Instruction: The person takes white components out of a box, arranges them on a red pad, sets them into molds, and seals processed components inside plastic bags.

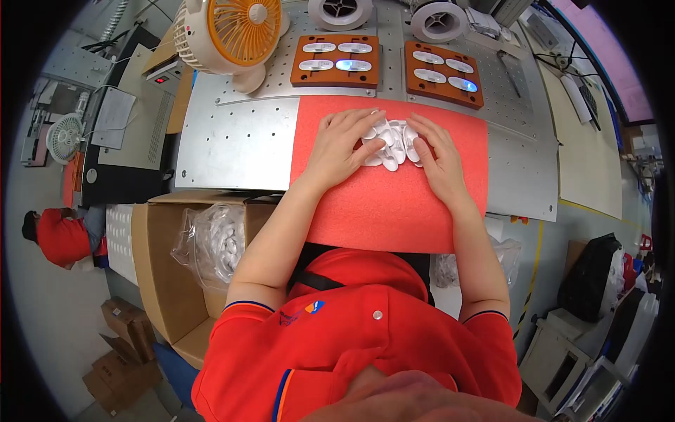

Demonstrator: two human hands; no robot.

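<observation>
A loose pile of small white oval plastic pieces (392,143) lies on the red foam mat (383,218). My left hand (342,146) rests against the left side of the pile, its fingers stretched forward and its thumb over the nearest pieces. Against the pile's right side lies my right hand (437,156), fingers extended and slightly curved. Between them the two hands frame the heap, and neither is closed round a single piece. Some pieces are partly hidden under the fingertips.
Beyond the mat stand a left orange fixture (335,77) and a right orange fixture (444,93), each bearing white ovals, one glowing blue. A fan (242,35) stands at the back left. A cardboard box (158,274) holds a clear bag (223,243). Another person (65,238) is far left.
</observation>
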